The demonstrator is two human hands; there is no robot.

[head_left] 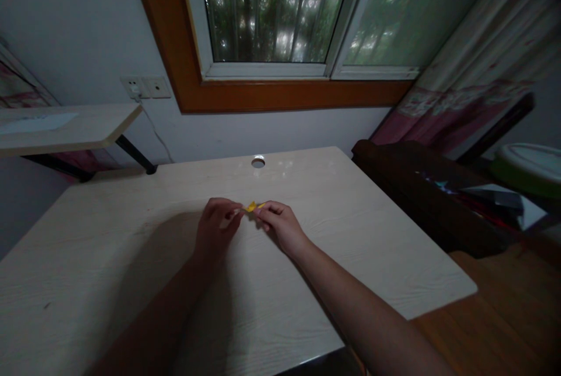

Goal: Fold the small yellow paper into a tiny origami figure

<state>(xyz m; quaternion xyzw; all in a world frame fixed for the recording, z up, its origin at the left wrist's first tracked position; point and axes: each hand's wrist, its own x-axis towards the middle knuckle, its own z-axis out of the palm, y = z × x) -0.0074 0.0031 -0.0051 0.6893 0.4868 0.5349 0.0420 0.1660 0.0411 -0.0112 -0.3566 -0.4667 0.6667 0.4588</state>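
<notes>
Between my two hands is a small bright yellow thing (251, 207), thin and irregular in outline; its kind is too small to make out. My left hand (219, 224) pinches its left end, thumb against fingertips. On the other side, my right hand (279, 224) grips its right end between thumb and forefinger, with a bit of yellow showing at the fingertips. Both hands are low over the pale wood-grain table (350, 212), and my fingers hide part of the yellow thing.
A round cable hole (258, 162) lies near the table's back edge. To the left is a raised shelf (100, 124) on black legs. Behind are a window (280, 19), a wall socket (144, 88) and a cord. Dark wooden furniture (421, 200) stands at the right.
</notes>
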